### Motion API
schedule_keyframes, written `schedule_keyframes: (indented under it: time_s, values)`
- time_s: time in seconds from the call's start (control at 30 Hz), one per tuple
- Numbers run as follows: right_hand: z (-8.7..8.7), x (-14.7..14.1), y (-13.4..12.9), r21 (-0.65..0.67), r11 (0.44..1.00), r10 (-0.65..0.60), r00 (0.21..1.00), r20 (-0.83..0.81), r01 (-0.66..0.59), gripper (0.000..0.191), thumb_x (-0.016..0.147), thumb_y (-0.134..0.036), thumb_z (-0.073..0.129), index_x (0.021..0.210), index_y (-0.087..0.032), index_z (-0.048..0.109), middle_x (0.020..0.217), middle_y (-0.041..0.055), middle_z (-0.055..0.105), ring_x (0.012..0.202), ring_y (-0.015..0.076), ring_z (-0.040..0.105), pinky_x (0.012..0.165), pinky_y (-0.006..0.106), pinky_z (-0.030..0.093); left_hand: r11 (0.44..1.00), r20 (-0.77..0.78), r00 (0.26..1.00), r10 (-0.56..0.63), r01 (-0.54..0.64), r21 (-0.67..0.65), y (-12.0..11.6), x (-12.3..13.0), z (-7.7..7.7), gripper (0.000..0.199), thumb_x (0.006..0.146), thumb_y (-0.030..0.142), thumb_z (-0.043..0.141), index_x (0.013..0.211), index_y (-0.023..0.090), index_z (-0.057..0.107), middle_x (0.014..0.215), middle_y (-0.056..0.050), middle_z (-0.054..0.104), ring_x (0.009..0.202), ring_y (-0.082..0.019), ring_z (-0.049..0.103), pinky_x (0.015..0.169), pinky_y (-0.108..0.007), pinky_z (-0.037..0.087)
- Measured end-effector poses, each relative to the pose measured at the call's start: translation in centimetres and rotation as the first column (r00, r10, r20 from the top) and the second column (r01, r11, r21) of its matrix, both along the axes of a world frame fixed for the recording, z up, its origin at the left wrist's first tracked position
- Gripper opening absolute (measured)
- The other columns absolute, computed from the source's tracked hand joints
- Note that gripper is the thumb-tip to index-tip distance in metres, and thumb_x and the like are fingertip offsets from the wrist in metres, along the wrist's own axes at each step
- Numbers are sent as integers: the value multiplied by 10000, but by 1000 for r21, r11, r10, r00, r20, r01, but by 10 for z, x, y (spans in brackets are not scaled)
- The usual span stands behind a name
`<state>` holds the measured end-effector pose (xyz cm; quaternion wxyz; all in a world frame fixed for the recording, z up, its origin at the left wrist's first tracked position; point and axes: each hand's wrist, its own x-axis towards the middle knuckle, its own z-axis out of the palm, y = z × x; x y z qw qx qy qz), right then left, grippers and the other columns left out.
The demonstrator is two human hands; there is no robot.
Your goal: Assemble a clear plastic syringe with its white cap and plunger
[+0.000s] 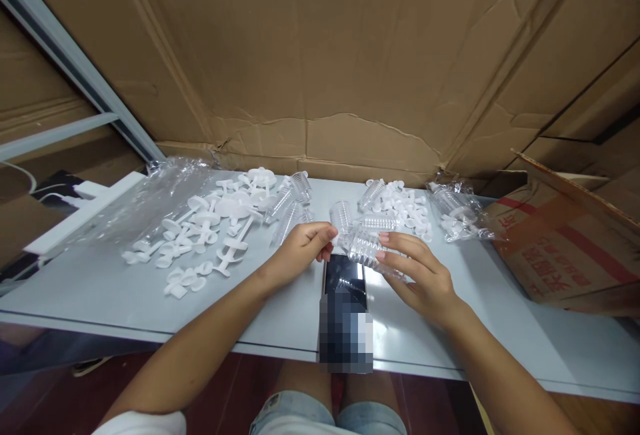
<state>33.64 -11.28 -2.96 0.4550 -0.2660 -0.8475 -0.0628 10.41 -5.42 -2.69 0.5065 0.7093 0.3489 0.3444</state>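
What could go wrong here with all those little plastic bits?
The clear ribbed piece in the right hand might slip, as it looks slick and lightly held. The phone lies close to the front edge of the table, so a stray bump could knock it off. The small white pieces lie heaped loose, so a nudge could scatter them.

Short white sleeve (143,424), frayed-looking light blue denim shorts (295,409)
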Motion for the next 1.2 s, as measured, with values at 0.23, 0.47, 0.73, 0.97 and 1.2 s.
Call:
schedule_keyframes:
  time_s: [0.23,0.47,0.73,0.97,1.2]
  values:
    - [1,1,-2,-205,978,-61,997,-54,48,475,773,-94,669,1207,-253,562,1144,87,627,1059,219,611,901,394,534,938,-188,977,103,-32,345,-3,-2,4,377,928,436,383,679,176,496,638,17,526,611,-117,480,609,-250,359]
    - [-2,-2,-4,-323,946,-86,981,-172,26,471,753,-129,710,1177,-281,573,1147,74,628,1082,217,599,928,413,514,938,-91,992,82,-46,344,-4,-1,-1,401,941,453,347,679,176,473,619,22,488,587,-110,461,610,-250,351]
    - [-9,-6,-3,-179,982,-84,987,-134,59,535,763,-93,684,1248,-261,533,1153,96,615,1072,225,612,916,404,539,990,-69,991,118,-112,85,-10,2,3,477,921,550,297,616,190,372,574,35,386,545,-107,369,556,-253,305]
    - [-8,-2,-2,8,1000,5,1000,-15,-5,599,775,-22,626,1308,-263,498,1151,92,625,1120,252,594,900,436,558,996,-21,1000,20,-22,-81,-9,2,3,502,902,590,308,601,192,366,518,49,353,491,-93,335,523,-247,303]
    - [-7,-4,-3,-71,997,-35,993,-114,27,554,744,-46,675,1245,-250,554,1140,96,638,1045,242,636,883,413,562,998,-11,998,63,-63,6,-13,6,3,471,921,557,288,639,191,384,578,33,404,538,-104,390,554,-246,343]
